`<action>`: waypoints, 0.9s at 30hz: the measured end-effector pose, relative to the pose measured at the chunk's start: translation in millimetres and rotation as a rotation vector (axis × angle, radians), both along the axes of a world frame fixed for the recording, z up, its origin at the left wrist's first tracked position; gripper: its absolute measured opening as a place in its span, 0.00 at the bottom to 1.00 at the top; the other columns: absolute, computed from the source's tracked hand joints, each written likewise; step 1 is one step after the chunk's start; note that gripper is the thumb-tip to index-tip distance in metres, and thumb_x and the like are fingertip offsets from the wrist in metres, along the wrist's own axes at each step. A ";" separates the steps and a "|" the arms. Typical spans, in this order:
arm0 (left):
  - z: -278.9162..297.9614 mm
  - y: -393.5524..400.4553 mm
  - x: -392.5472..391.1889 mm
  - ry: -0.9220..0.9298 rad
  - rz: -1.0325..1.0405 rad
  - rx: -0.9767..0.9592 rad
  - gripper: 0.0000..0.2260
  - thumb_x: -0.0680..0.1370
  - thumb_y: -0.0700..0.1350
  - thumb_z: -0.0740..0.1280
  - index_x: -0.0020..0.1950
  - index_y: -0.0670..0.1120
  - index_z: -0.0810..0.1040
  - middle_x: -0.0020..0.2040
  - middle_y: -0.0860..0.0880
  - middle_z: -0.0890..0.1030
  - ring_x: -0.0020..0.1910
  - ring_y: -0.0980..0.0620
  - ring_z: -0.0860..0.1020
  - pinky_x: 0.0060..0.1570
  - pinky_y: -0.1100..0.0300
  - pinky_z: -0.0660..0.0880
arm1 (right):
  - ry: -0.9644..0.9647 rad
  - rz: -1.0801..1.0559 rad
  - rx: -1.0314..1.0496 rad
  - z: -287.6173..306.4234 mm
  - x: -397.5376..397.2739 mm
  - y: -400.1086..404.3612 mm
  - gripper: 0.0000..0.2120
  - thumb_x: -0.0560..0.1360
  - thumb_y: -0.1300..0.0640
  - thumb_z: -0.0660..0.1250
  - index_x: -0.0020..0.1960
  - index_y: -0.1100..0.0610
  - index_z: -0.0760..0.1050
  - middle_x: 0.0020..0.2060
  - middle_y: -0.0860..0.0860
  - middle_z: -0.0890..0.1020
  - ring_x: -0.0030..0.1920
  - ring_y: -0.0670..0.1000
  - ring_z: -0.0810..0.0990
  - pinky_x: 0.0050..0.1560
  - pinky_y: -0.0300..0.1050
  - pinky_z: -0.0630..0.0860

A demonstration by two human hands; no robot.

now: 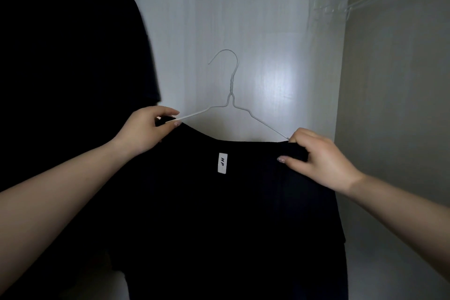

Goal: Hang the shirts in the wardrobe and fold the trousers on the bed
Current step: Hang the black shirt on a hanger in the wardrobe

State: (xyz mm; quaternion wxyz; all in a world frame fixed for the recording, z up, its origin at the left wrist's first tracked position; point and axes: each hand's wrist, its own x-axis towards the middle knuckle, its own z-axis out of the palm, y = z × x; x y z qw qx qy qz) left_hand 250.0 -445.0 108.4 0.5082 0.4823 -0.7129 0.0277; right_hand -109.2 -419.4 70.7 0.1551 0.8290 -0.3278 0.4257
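- Black shirt (219, 214) with a white neck label hangs on my white wire hanger (231, 95), inside the pale wardrobe (280, 44).
- My left hand (143, 129) pinches its left shoulder.
- My right hand (321, 161) grips the right one.

black shirt (219, 214), seemingly white hanger (231, 95)

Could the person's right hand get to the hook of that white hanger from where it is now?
Probably yes. The hook stands clear above the black shirt, with only the pale wardrobe wall behind it. But the right hand is pinching the shirt's shoulder and would have to let go first.
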 end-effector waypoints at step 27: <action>2.6 8.2 21.2 -0.445 0.239 0.107 0.16 0.77 0.57 0.64 0.39 0.47 0.79 0.35 0.48 0.80 0.38 0.50 0.78 0.42 0.52 0.75 | -0.179 0.111 0.456 25.5 -12.0 -0.2 0.09 0.75 0.61 0.69 0.47 0.46 0.80 0.45 0.50 0.83 0.43 0.46 0.81 0.49 0.33 0.72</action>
